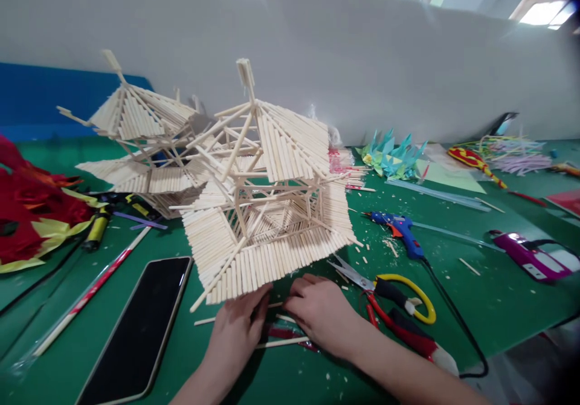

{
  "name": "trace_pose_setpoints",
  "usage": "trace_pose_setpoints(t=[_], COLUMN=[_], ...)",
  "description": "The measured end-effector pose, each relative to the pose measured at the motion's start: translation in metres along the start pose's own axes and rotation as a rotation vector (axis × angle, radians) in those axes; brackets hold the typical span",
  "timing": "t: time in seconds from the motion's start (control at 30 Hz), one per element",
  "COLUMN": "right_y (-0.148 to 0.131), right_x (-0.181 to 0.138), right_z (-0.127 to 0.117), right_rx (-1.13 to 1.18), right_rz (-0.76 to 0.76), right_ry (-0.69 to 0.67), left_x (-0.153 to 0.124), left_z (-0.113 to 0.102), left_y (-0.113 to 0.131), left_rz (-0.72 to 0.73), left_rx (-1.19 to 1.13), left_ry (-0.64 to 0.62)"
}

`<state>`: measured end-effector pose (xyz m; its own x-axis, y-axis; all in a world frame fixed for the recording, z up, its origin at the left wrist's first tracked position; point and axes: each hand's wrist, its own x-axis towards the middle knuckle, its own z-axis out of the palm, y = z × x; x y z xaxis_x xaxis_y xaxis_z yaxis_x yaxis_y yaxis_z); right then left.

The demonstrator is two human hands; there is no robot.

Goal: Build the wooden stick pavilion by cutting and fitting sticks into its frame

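A wooden stick (205, 321) runs across behind my left hand (239, 321) and shows again between the hands. My left hand is closed around it, with fingertips partly hidden below the eave. My right hand (319, 311) has its fingers curled down at the stick's other end. Just beyond them stands a pavilion model (267, 266) built of pale sticks, with two tiers of roof; the upper roof is only partly covered. A loose stick (283, 343) and a dark red wrapper (285, 332) lie between my wrists.
Scissors (357, 275), red-handled pliers (410, 332) and a blue glue gun (399, 226) with its cord lie right. A phone (136, 332) and a wrapped stick pack (97, 287) lie left. Behind are a second stick model (140, 121) and folded paper (392, 157).
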<state>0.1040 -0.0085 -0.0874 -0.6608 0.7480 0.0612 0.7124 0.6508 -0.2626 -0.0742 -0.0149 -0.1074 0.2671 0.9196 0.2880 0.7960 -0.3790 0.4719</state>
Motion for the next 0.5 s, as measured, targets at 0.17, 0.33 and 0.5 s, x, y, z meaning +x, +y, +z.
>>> trace_pose_setpoints(t=[0.17, 0.33, 0.5], right_y=[-0.001, 0.000, 0.001], right_x=[0.005, 0.001, -0.023], right_z=[0.002, -0.005, -0.041], right_rx=[-0.005, 0.084, 0.294], right_rz=[0.024, 0.092, 0.187], right_ry=[-0.032, 0.011, 0.230], left_x=[-0.009, -0.015, -0.013], left_z=[-0.007, -0.016, -0.022], left_y=[-0.010, -0.002, 0.042], left_rz=[-0.062, -0.098, -0.176], left_rx=[-0.042, -0.099, -0.508], left_ry=[0.104, 0.169, -0.093])
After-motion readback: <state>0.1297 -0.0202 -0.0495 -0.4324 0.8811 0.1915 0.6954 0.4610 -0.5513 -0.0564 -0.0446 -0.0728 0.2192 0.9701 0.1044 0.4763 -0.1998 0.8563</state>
